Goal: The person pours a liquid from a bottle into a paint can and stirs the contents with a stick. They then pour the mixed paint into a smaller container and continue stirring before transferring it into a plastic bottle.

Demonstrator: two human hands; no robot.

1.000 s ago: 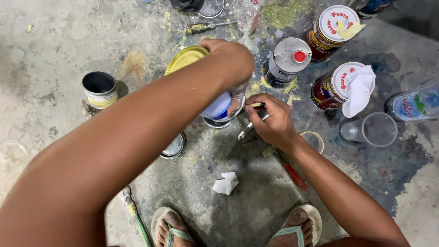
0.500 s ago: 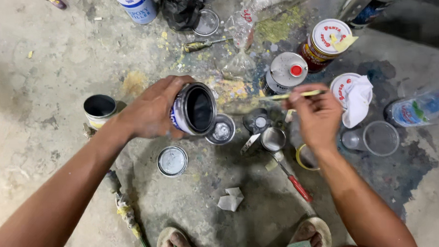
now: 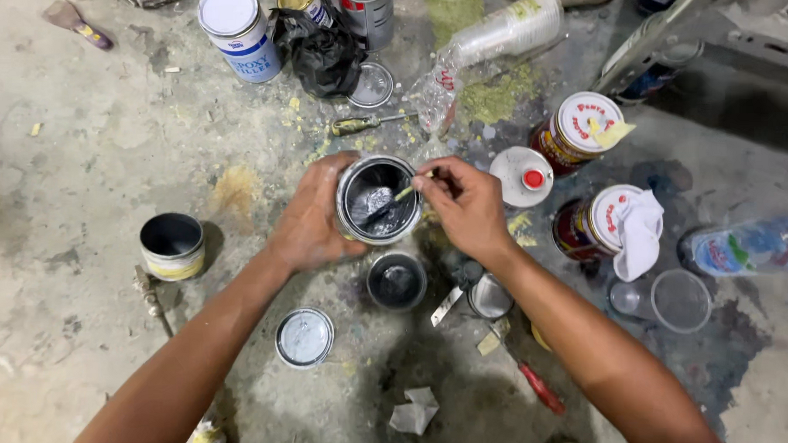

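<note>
My left hand [image 3: 311, 217] grips an open paint can [image 3: 377, 200] from its left side, tilted so its dark inside with silvery paint faces up. My right hand [image 3: 465, 206] pinches a thin stick [image 3: 395, 197] whose tip dips into the can. Just below the can a small open tin [image 3: 396, 281] with dark paint stands on the floor. A loose round lid [image 3: 304, 337] lies lower left of it.
An open yellow-banded tin [image 3: 172, 245] stands at the left. Closed cans [image 3: 583, 127] and one with a white cloth [image 3: 636, 230] stand at the right, beside a clear cup [image 3: 680, 301] and a plastic bottle [image 3: 748, 246]. A white-lidded can [image 3: 239, 33], black bag [image 3: 322, 49], screwdriver [image 3: 369, 122] lie behind.
My left hand has brought the can nearer the middle and turned its mouth upward. My right hand has moved left and put the stick into the can.
</note>
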